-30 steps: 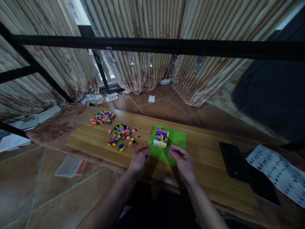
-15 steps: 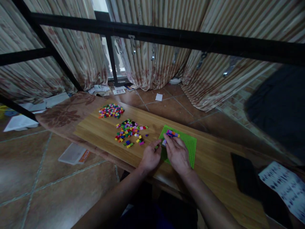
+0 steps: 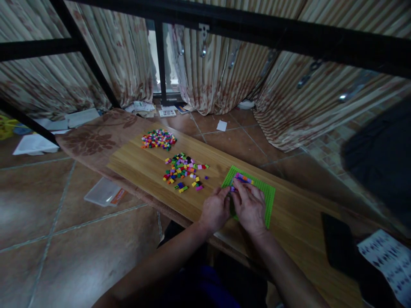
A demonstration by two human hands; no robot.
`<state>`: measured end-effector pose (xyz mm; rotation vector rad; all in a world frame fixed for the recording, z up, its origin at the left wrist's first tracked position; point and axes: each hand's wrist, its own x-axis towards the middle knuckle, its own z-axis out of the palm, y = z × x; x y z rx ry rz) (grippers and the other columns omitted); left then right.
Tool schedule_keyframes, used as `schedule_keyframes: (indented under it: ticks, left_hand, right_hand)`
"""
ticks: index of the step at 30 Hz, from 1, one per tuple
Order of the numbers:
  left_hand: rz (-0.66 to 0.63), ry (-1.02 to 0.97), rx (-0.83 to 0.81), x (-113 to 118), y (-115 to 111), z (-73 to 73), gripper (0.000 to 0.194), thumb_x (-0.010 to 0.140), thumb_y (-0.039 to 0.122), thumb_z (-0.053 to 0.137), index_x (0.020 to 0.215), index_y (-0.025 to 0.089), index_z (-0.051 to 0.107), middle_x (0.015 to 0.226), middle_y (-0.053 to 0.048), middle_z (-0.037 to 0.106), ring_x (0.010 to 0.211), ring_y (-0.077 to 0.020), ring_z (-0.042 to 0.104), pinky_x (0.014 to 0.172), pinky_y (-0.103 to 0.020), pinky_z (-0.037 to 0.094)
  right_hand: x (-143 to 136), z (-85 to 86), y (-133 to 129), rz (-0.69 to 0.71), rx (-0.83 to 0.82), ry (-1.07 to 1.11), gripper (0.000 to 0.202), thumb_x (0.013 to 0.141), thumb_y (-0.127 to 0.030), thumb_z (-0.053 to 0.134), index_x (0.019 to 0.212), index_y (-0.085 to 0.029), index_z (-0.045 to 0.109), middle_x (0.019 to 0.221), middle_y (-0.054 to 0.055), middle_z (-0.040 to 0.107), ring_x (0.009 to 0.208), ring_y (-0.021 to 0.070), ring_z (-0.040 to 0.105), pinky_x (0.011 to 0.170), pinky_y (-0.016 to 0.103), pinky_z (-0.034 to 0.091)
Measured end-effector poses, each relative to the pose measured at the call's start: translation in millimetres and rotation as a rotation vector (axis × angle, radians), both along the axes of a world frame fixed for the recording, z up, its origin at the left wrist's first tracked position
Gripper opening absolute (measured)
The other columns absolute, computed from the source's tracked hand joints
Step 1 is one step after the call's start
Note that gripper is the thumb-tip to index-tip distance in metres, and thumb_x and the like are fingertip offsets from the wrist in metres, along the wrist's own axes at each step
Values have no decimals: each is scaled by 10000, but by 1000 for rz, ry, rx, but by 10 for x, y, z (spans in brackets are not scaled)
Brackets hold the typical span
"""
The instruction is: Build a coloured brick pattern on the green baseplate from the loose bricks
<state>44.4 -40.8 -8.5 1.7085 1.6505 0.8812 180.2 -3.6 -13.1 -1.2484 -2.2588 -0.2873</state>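
Note:
On the wooden bench lies a green studded baseplate [image 3: 269, 201], with a cluster of purple, orange and blue bricks [image 3: 244, 177] near its far left part. My right hand [image 3: 251, 207] is over the plate, its fingers closed at the near side of the cluster. Beside it my left hand [image 3: 215, 210] is at the plate's left edge, fingertips pressed together close to the right fingertips. Whatever the fingers of either hand hold is too small and hidden to name.
A loose pile of coloured bricks [image 3: 183, 169] lies left of the plate, and a second pile [image 3: 159, 139] farther back. A black flat object [image 3: 338, 239] and a printed sheet [image 3: 385, 256] are at the right. A clear plastic lid [image 3: 102, 191] lies on the floor.
The view has shifted, so the bench and bricks appear farther right. My left hand has come closer to my right hand, at the plate's left edge.

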Motion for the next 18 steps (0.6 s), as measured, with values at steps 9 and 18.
schedule_keyframes:
  ticks: [9,18]
  left_hand:
    - [-12,92,17,12,-23,-31,404,910,190,392,1305,207,475,1147,-73,587,973,-174,628,895,-301,521]
    - [-8,101,38,21,-55,-72,439,897,167,397,1332,213,433,1182,-73,568,982,-165,631,893,-292,524]
  right_hand:
    - [59,-27,-4,9,-23,166,201,888,-335,582,1025,-209,659,1137,51,665,1045,226,536,903,375,410]
    - [51,-56,-67,-14,-40,166,168,893,-315,567,951,-217,692,1200,55,627,1039,224,524,903,392,411]
